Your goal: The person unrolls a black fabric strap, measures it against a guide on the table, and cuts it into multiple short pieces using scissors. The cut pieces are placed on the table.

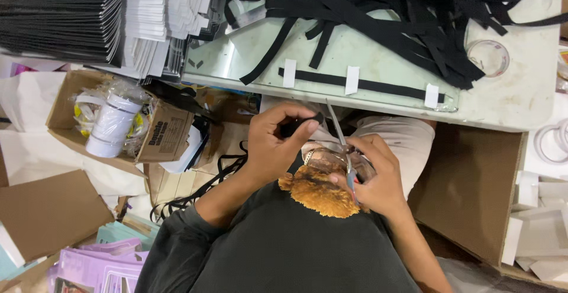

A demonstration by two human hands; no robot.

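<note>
My left hand pinches the end of a black ribbon strip in front of my chest. My right hand grips a pair of scissors, blades pointing up toward the strip's end. The strip trails down and left past my left forearm. Both hands sit below the table edge, over my lap.
A pale table holds a heap of black ribbon strips, one strip taped flat with white tabs, and a tape roll. Stacks of flat black and white packaging lie left. A cardboard box with rolls stands below.
</note>
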